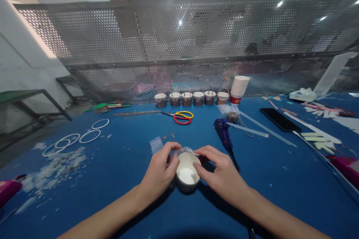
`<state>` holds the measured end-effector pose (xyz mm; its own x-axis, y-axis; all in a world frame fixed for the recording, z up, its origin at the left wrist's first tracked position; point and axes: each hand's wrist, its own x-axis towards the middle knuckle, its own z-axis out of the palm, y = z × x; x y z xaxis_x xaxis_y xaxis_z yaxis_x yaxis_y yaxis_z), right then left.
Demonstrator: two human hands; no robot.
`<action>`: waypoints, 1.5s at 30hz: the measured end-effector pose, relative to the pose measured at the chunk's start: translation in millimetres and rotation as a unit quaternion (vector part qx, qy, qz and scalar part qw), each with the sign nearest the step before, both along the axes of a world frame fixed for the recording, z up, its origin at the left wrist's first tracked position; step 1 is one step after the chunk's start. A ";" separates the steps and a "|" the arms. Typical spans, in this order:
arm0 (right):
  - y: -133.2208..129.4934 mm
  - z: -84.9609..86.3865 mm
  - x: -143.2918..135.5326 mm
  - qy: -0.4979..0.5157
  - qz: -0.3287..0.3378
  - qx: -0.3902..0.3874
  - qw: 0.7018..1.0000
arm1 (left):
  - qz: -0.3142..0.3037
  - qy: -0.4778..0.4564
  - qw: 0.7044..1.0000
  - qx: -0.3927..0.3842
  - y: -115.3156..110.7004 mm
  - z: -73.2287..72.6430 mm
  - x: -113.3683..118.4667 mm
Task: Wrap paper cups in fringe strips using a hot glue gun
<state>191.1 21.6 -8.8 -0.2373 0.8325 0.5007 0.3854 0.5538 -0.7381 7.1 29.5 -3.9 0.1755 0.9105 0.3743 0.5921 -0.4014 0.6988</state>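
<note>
A small paper cup (187,176), white inside with a dark outside, stands tilted toward me between my two hands at the front of the blue table. My left hand (164,164) is closed at its left rim, thumb and fingers around a pale frilly strip (184,150) at the far side. From the right, my right hand (217,166) grips the rim, thumb inside the cup and fingers behind. Just beyond my left hand lies a piece of pale striped material (156,145). A blue glue gun (223,130) with a clear glue stick lies past my right hand.
Scissors (182,116) with red and yellow handles lie ahead. Several small handled buckets (186,99) line the back beside a stack of paper cups (239,87). White rings (89,136) and scraps (56,168) are at left; a black phone (279,119) is at right.
</note>
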 end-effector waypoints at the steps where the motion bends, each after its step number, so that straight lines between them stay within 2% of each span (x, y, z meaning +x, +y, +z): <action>1: 0.2 -0.4 0.1 0.001 -0.002 -0.002 1.000 | 0.006 -0.008 1.000 -0.014 -1.7 -0.3 1.0; 7: 8.0 -0.4 7.9 0.001 -0.024 -0.010 1.000 | -0.012 -0.099 0.986 -0.130 -15.6 1.1 9.0; 10: 11.5 0.9 11.3 -0.005 -0.027 -0.011 1.000 | -0.028 -0.120 0.980 -0.156 -18.1 5.5 11.9; 13: 12.2 1.3 11.8 -0.018 -0.018 0.002 1.000 | -0.029 -0.097 0.987 -0.124 -15.6 9.1 12.6; 18: 9.1 1.0 13.9 -0.026 -0.013 0.031 0.999 | -0.030 -0.031 0.999 -0.021 -5.9 9.5 7.8; 21: 7.7 1.8 16.9 -0.028 -0.014 0.034 0.999 | -0.007 -0.017 1.000 0.017 1.3 11.6 2.5; 24: 7.5 2.9 18.4 -0.023 -0.015 0.023 0.999 | 0.013 -0.011 1.000 0.013 7.3 14.3 -1.6; 28: 7.4 3.1 16.6 -0.018 -0.010 0.004 1.000 | 0.006 0.004 1.000 0.016 10.7 11.6 -2.7; 34: 5.3 0.5 13.1 -0.009 -0.010 0.010 1.000 | -0.056 0.019 0.998 0.035 6.1 4.8 2.0; 38: 4.0 2.5 14.3 -0.021 -0.001 0.004 1.000 | -0.095 0.025 0.995 0.029 0.7 7.5 4.0; 45: 2.7 6.3 14.9 -0.041 0.002 0.025 0.999 | -0.120 0.027 0.992 0.016 -1.8 12.6 5.0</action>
